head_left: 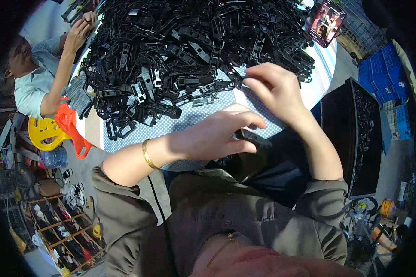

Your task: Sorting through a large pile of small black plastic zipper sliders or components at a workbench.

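A big heap of black plastic parts point(180, 55), looking like small frames or clips, covers most of the table. My left hand point(212, 134) is over the table's near edge, its thumb and forefinger apart. Just beyond those fingertips is a dark part point(256, 138), blurred; it seems not to be gripped. To the right, my right hand point(277, 92) is raised at the heap's near edge. Its thumb and forefinger are curved with a gap between them, close to several black parts point(224, 85). The other fingers of both hands are partly hidden.
The table point(208, 107) has a patterned cloth. A phone point(327, 23) stands at its far right. A co-worker point(41, 83) handles something small at the left. A black bin point(356, 134) with parts is at right, a yellow stool point(44, 134) and red bag point(71, 124) at left.
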Demonstrator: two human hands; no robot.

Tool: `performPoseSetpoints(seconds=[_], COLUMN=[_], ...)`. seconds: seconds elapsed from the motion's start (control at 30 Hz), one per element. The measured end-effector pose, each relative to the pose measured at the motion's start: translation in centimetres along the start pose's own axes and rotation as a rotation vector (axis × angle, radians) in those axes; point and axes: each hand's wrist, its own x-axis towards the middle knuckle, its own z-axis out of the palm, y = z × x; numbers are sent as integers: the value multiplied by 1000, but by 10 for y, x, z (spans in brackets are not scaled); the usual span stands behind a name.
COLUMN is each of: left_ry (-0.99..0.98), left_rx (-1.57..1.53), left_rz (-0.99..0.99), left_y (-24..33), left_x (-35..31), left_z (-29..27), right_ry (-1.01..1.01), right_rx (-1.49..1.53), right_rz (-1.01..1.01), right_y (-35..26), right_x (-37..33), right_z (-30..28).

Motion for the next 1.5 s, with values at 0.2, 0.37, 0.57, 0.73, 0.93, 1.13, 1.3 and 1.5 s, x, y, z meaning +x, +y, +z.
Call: performPoseSetpoints(seconds=[0.2,0.37,0.57,0.73,0.93,1.13,1.3,1.5], left_ry=[441,429,427,696,526,478,483,318], left_rx=[794,1151,1244,909,-537,-870,-832,-976], left_rz=[34,-34,-118,-28,-285,-403,-430,-392], left_y=[-16,-26,-25,-21,-9,-15,-17,-15], left_x=[5,13,15,13,4,6,5,1], left_z=[-49,-67,-68,-70,-53,-42,-35,-35], right_ry=[11,-6,-57,-20,179,141,113,100], right_rx=[-210,-249,-172,-191,97,-71,-322,-414], right_rz=[-284,-354,-285,-280,-235,-333,-405,-473], right_y=[-12,-15,-18,-15,-18,-18,-26,-35], right_x=[9,13,11,8,6,6,1,0], right_z=[10,26,16,5,-10,-11,-7,-4])
